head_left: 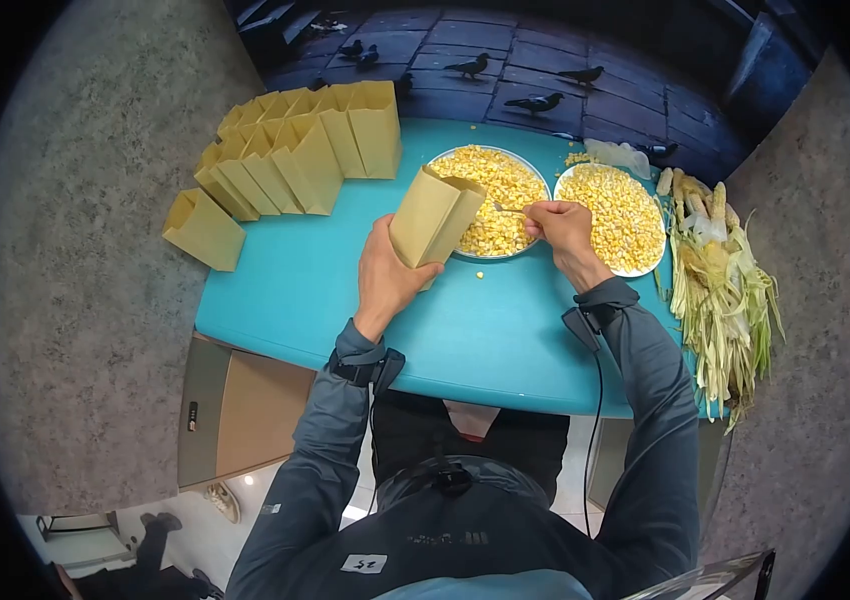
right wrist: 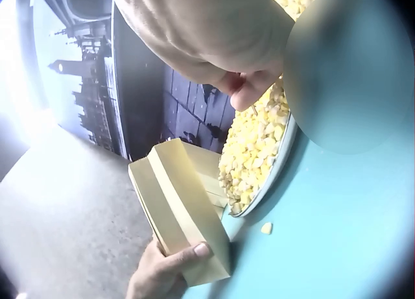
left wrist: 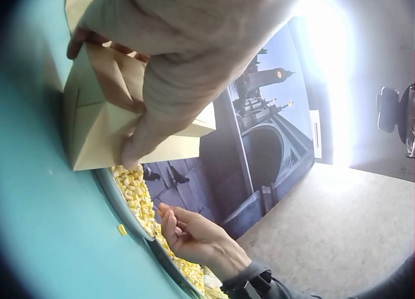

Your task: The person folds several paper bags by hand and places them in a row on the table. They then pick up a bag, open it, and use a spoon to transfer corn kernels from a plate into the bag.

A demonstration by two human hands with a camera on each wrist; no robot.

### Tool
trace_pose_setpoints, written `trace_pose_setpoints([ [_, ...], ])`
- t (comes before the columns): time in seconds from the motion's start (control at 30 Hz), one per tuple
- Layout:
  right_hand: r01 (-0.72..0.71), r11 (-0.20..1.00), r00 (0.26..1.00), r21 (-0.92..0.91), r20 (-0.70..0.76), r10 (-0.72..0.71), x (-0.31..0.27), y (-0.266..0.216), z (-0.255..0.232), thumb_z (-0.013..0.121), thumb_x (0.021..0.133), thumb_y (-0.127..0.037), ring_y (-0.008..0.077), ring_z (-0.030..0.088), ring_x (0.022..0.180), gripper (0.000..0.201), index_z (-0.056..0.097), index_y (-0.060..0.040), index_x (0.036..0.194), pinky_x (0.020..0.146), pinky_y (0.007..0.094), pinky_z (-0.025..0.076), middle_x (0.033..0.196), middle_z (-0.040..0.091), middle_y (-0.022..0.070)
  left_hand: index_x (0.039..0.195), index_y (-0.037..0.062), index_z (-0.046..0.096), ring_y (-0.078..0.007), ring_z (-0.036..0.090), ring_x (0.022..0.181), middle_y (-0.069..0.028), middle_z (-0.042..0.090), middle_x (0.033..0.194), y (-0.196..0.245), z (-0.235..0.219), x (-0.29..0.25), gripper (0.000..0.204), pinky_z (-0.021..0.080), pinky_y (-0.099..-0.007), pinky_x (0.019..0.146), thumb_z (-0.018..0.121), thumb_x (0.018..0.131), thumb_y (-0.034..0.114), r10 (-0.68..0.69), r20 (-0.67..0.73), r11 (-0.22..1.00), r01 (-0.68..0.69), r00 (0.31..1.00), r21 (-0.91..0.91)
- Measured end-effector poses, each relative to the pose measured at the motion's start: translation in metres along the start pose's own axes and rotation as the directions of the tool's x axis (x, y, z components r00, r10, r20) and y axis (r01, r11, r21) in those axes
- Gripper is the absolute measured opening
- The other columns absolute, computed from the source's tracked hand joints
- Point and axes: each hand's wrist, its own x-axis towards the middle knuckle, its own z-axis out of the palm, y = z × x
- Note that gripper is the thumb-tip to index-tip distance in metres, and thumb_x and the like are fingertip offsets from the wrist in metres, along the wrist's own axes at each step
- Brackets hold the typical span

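My left hand (head_left: 390, 275) grips a brown paper bag (head_left: 430, 215) by its lower part, thumb across one side and fingers around the other. The bag stands tilted with its open mouth up, beside a round plate (head_left: 490, 259) heaped with yellow corn kernels (head_left: 485, 175). My right hand (head_left: 565, 238) pinches the handle of a small metal spoon (head_left: 510, 209) over those kernels. In the right wrist view the fingers hide most of the spoon. The bag's inside is hidden.
Several open paper bags (head_left: 290, 165) stand in rows at the left. Another plate of kernels (head_left: 613, 218) sits at the right, beside corn cobs with husks (head_left: 720, 290). A clear plastic bag (head_left: 618, 156) lies behind. One loose kernel (head_left: 480, 275) lies on the teal table (head_left: 505, 340).
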Motion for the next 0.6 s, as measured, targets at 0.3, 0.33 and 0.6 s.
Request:
trace_pose_setpoints([
  [0.3, -0.165, 0.971, 0.986, 0.176, -0.009, 0.169, -0.001, -0.018, -0.009, 0.078, 0.097, 0.002, 0.0146, 0.072, 0.073, 0.007, 0.077, 0.007, 0.102, 0.068, 0.025, 0.064, 0.088, 0.076, 0.0094, 0.142, -0.0004, 0.053, -0.0394, 0.068, 0.12, -0.0212, 0.069, 0.129, 0.002, 0.001, 0.001, 0.094, 0.056, -0.0477, 0.101, 0.103, 0.065, 0.019, 0.01, -0.015, 1.0, -0.01, 1.0, -0.025],
  [0.33, -0.148, 0.97, 0.988, 0.191, -0.02, 0.155, -0.002, -0.02, -0.009, 0.079, 0.095, 0.003, 0.0153, 0.073, 0.071, 0.008, 0.076, 0.0079, 0.101, 0.067, 0.0251, 0.064, 0.088, 0.076, 0.0105, 0.142, -0.0004, 0.053, -0.0394, 0.068, 0.12, -0.0212, 0.069, 0.129, 0.002, 0.001, 0.002, 0.094, 0.056, -0.0477, 0.101, 0.103, 0.065, 0.019, 0.01, -0.017, 1.0, -0.011, 1.0, -0.026],
  [0.6, 0.009, 0.975, 1.0, 0.221, 0.005, -0.01, -0.015, -0.074, -0.011, 0.083, 0.092, 0.0, 0.0148, 0.074, 0.073, 0.014, 0.076, 0.0072, 0.101, 0.07, 0.0262, 0.064, 0.088, 0.077, 0.0106, 0.141, 0.0004, 0.054, -0.0398, 0.068, 0.118, -0.021, 0.069, 0.127, 0.001, 0.002, 0.002, 0.093, 0.056, -0.0481, 0.1, 0.104, 0.064, 0.019, 0.016, -0.013, 1.0, -0.016, 1.0, 0.006],
])
